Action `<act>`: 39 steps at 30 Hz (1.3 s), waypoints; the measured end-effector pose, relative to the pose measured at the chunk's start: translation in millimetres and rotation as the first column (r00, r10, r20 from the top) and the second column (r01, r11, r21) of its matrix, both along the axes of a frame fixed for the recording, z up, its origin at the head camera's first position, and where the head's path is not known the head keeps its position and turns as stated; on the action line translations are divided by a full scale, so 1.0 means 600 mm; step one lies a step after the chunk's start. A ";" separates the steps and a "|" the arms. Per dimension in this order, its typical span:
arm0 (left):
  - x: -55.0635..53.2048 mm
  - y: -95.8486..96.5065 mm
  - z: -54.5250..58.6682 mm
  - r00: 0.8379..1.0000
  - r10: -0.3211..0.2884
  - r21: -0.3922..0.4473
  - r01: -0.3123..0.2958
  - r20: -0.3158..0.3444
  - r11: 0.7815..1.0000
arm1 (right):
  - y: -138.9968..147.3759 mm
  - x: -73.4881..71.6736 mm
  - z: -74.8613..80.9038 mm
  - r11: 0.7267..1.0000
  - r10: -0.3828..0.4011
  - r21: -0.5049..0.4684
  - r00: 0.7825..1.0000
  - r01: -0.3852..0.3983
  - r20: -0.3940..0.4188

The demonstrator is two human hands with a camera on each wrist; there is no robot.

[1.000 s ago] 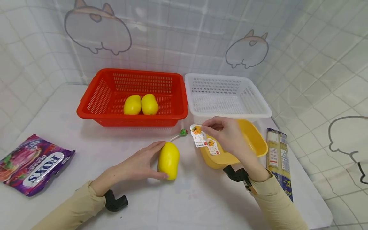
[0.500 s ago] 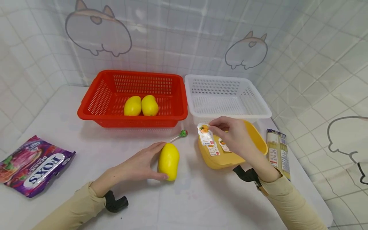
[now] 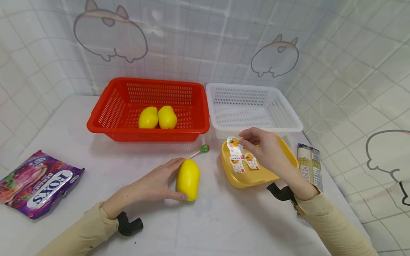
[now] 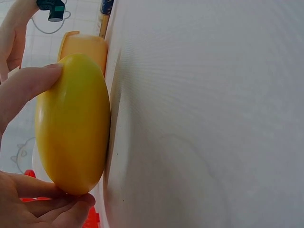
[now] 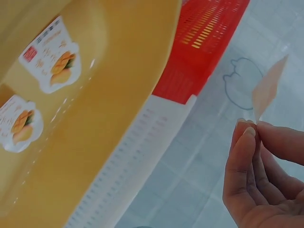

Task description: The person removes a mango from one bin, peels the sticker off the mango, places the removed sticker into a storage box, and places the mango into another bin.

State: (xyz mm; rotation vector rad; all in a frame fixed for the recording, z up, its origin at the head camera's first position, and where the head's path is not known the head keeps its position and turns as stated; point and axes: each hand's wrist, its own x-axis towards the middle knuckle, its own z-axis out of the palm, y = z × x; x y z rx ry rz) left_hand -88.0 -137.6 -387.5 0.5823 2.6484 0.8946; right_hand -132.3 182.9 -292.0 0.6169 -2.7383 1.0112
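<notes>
In the head view a whole yellow mango [image 3: 188,179] rests on the white table, with my left hand [image 3: 150,183] around its left side. The left wrist view shows my thumb at one end of this mango [image 4: 73,128] and my fingers at the other. My right hand [image 3: 267,149] is raised above the yellow plastic tub [image 3: 245,183], pinching a small white label [image 3: 236,149] printed with a mango between thumb and fingertips. That label [image 5: 268,88] appears nearly edge-on in the right wrist view. Two similar labels [image 3: 252,161] lie inside the tub.
Behind stand a red basket [image 3: 147,135] holding two mangoes [image 3: 167,117] and a white basket [image 3: 285,126]. A lollipop [image 3: 205,148] lies between mango and tub. To the left is a purple Fox's bag [image 3: 41,185]; right of the tub, a long package [image 3: 309,163].
My right hand has moved to the right with the label, from the tub's left edge to over its inside, exposing more of the labels there. The left hand and its mango have stayed put.
</notes>
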 end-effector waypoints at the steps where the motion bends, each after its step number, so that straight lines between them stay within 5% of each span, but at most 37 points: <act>1: 0.000 0.000 0.000 1.000 0.001 -0.002 -0.001 0.002 1.000 | 0.002 -0.002 0.000 1.000 0.004 -0.004 1.000 -0.004 0.001; 20: 0.002 0.002 0.006 1.000 0.004 -0.010 -0.004 0.012 1.000 | 0.041 -0.041 0.001 0.991 0.095 0.093 0.995 -0.094 -0.006; 28: 0.003 0.001 0.005 1.000 0.010 -0.004 -0.010 0.020 1.000 | 0.074 -0.067 -0.005 0.988 0.065 0.132 0.988 -0.083 0.139; 39: 0.002 0.002 0.005 1.000 0.006 -0.008 -0.006 0.008 1.000 | 0.106 -0.091 -0.013 0.979 0.050 0.171 0.942 -0.112 0.332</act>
